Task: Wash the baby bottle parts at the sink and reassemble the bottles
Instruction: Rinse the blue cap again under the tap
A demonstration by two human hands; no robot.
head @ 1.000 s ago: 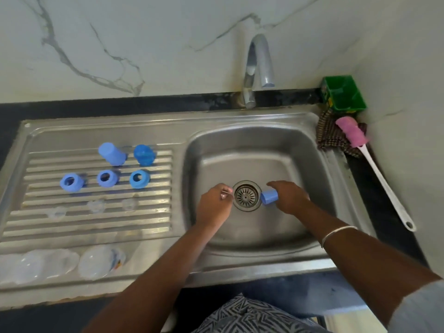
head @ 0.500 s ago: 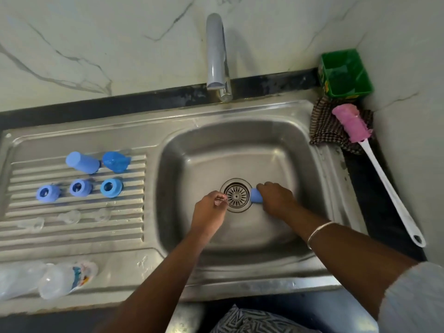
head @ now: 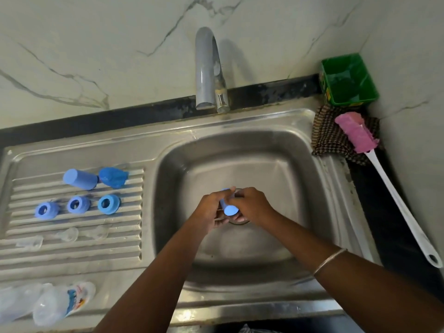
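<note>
We are observing the left hand (head: 210, 210) and right hand (head: 252, 207) meeting over the sink basin (head: 276, 169), both gripping a blue bottle cap (head: 228, 207) above the drain, while other blue parts (head: 77, 204) are lying on the left drainboard (head: 72, 251).

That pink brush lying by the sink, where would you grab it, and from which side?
Probably by the long white handle, about midway, coming from above. The brush lies flat on the counter right of the sink; its pink sponge head rests on the checked cloth near the corner walls, so that end is soft and crowded. The handle is bare, slim and open from above.
</note>
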